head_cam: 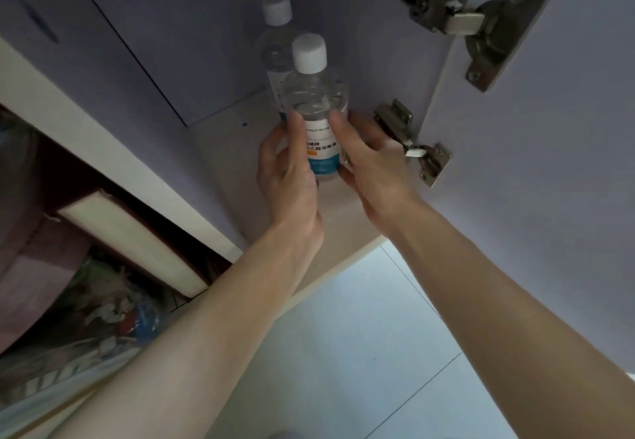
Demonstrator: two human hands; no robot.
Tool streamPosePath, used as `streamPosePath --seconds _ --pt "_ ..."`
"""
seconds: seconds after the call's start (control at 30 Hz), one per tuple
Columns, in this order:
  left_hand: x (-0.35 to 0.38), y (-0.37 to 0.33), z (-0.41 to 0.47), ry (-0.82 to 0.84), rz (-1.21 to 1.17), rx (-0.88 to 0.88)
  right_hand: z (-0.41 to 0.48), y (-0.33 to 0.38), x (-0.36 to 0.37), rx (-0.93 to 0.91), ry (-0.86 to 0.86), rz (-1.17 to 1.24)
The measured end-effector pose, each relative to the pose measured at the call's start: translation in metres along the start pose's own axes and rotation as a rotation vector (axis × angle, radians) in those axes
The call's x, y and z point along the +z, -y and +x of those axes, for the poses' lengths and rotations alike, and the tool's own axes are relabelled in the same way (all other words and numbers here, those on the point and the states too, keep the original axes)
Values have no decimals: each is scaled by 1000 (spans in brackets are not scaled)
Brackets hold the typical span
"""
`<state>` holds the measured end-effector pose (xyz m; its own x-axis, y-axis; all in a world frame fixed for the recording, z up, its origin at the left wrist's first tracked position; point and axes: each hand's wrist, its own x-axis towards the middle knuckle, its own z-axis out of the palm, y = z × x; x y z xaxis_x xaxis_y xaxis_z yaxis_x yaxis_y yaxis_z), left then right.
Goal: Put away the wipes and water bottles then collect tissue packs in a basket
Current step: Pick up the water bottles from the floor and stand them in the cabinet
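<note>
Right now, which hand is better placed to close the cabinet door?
Likely the right hand: it is nearest the hinged door; the left hand grips the front bottle on its far side.

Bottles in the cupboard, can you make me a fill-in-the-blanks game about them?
1. The front bottle and the back bottle both have ____ caps.
2. The left hand and the right hand grip the ____ bottle.
3. The cupboard holds ____ bottles.
Missing words: white; front; two.
</note>
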<state>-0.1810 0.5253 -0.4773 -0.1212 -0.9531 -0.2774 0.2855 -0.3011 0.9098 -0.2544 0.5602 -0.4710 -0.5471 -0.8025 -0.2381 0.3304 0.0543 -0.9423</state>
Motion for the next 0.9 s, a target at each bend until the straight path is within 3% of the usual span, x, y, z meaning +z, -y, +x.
streamPosePath --seconds 0.2,0.5,0.67,0.9 --pt "16 -5 15 -74 -97 21 19 -1 12 7 -30 100" --pt "29 -9 31 -127 -107 69 38 6 29 -19 -71 61" --pt "20 -2 14 -90 8 62 16 -4 17 73 -92 12" --pt "-13 -21 -53 41 302 -181 -56 18 -17 222 -114 -126"
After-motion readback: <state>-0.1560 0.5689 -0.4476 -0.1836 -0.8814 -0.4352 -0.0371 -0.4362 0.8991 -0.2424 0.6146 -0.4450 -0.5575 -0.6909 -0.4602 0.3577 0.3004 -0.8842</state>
